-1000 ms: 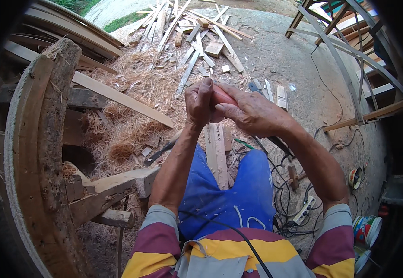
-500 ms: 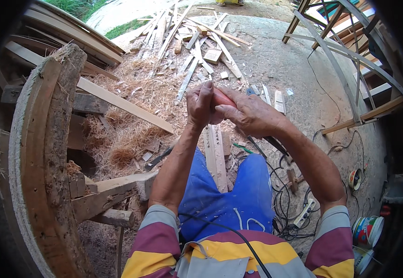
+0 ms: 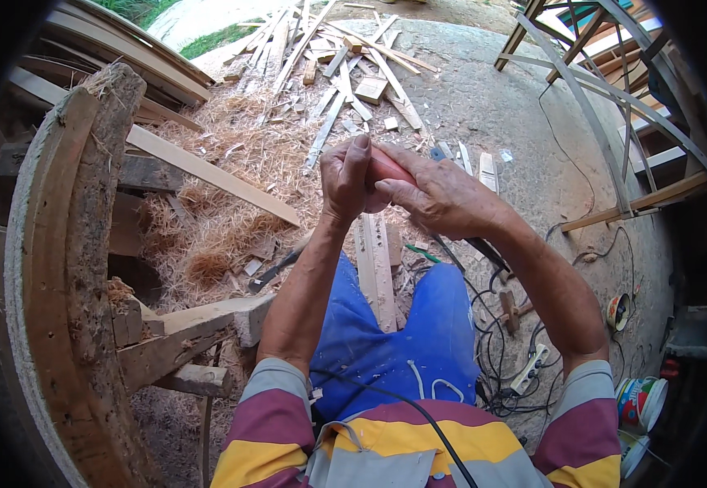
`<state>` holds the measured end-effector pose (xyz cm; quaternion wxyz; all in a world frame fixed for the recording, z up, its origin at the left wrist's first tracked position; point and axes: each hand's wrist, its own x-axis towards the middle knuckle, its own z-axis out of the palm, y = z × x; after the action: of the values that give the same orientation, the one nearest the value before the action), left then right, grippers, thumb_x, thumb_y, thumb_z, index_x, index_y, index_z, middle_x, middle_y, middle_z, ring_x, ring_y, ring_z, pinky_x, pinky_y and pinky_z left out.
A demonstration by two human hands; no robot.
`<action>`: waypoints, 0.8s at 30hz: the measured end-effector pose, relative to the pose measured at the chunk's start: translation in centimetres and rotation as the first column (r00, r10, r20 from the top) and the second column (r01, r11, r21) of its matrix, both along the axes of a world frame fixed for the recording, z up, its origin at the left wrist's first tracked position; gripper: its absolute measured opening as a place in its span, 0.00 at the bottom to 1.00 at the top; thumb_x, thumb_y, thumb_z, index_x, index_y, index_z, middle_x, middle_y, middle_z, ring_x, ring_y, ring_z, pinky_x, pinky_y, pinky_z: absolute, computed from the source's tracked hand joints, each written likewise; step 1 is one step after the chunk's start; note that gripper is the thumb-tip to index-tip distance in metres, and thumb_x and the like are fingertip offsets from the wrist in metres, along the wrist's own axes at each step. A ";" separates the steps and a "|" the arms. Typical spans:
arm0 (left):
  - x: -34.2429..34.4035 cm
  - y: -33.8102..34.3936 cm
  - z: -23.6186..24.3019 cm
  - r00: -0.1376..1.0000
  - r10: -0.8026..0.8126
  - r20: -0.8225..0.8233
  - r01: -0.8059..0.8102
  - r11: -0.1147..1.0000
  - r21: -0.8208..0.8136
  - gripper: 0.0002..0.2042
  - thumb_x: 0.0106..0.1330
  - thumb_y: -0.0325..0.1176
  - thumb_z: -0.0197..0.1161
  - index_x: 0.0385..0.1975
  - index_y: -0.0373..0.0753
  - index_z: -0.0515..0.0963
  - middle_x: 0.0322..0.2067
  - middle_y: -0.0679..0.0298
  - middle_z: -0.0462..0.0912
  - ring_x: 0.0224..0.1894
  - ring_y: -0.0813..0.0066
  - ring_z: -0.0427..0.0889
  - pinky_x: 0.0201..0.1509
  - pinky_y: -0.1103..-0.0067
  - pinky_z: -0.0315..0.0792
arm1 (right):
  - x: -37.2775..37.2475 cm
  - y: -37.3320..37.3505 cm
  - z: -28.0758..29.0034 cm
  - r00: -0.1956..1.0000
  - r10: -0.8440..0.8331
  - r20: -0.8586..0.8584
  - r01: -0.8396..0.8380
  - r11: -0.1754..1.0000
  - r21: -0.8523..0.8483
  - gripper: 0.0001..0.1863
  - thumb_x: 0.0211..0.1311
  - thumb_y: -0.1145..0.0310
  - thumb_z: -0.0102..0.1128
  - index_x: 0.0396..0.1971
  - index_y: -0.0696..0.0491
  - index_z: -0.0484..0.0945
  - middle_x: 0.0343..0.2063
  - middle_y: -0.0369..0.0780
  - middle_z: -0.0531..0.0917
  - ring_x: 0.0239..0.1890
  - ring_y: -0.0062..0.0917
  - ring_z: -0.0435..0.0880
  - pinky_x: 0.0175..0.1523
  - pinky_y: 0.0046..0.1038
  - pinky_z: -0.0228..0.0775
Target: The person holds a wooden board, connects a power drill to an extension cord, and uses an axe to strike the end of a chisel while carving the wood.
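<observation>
Both hands meet in front of me around a smooth red piece (image 3: 390, 168), perhaps a tool handle; most of it is hidden by fingers. My left hand (image 3: 345, 180) is closed around its left end, thumb up. My right hand (image 3: 443, 193) grips it from the right, thumb across its near side. Below the hands a pale wooden batten (image 3: 379, 272) with a row of holes stands between my knees. A slim green object (image 3: 423, 254) lies by my right knee. Under my right wrist shows a dark long tool (image 3: 487, 254), partly hidden.
A thick curved timber (image 3: 85, 268) on a rough wooden bench (image 3: 182, 342) stands close at left. Wood shavings (image 3: 207, 215) and offcuts (image 3: 369, 88) litter the floor ahead. Cables and a white power strip (image 3: 530, 370) lie at right, beside paint buckets (image 3: 642, 404). A wooden frame (image 3: 597, 89) stands far right.
The view has shifted slightly. Both hands keep their grip on the red piece, which shows a little more between them now. Nothing has been picked up or let go.
</observation>
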<state>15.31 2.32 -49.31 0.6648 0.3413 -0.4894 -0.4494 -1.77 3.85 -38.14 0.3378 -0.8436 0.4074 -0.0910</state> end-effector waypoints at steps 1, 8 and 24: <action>0.0 0.0 -0.1 1.000 -0.002 0.001 0.002 1.000 0.012 0.25 0.71 0.50 0.55 0.20 0.35 0.79 0.15 0.68 0.77 0.18 0.87 0.69 0.20 0.83 0.60 | -0.1 0.0 -0.1 1.000 -0.001 0.002 0.001 1.000 -0.015 0.37 0.71 0.50 0.53 0.73 0.51 0.57 0.58 0.55 0.78 0.55 0.51 0.80 0.62 0.43 0.70; -2.3 -0.7 3.4 0.902 0.076 0.426 0.010 0.980 -0.197 0.20 0.66 0.48 0.62 0.26 0.34 0.81 0.17 0.56 0.80 0.20 0.69 0.81 0.26 0.72 0.73 | -3.9 2.2 -1.8 0.919 -0.308 0.245 0.182 0.884 0.431 0.45 0.56 0.58 0.72 0.72 0.49 0.60 0.43 0.48 0.83 0.34 0.26 0.84 0.42 0.31 0.80; -4.5 10.5 -20.5 0.624 -0.139 0.769 -0.499 0.687 0.528 0.41 0.65 0.45 0.62 0.71 0.29 0.52 0.64 0.37 0.68 0.66 0.41 0.69 0.68 0.62 0.65 | -20.2 10.5 -21.8 -0.320 -0.851 0.416 0.053 0.423 0.905 0.31 0.65 0.56 0.63 0.63 0.55 0.67 0.54 0.44 0.79 0.26 0.24 0.80 0.34 0.33 0.78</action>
<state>10.79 12.84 -69.78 0.2576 0.7741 -0.4702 -0.3365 -21.93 14.32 -59.93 0.6534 -0.0804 0.3822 -0.6484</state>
